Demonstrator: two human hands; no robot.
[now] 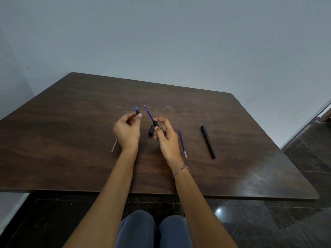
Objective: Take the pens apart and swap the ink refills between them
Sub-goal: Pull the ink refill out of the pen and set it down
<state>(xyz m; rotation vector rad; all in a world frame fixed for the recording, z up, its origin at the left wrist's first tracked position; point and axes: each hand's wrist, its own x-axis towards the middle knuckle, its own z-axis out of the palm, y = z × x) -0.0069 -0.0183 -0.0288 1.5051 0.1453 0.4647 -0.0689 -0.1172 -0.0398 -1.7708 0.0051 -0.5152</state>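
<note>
Hands hover above the table (pixel 71 122), forearms stretched forward. The left hand (pixel 127 129) pinches a small blue piece (pixel 137 110) at its fingertips. The right hand (pixel 165 136) grips a black barrel (pixel 153 128) with a purple refill (pixel 148 112) sticking out, tilted. A second refill (pixel 182 143) and a black pen (pixel 208 142) lie on the table to its right.

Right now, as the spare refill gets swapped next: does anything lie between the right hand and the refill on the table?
Nothing visible does. The loose refill lies on bare table just right of the right hand; the black pen lies beyond it. That hand, though, grips a black barrel.
</note>
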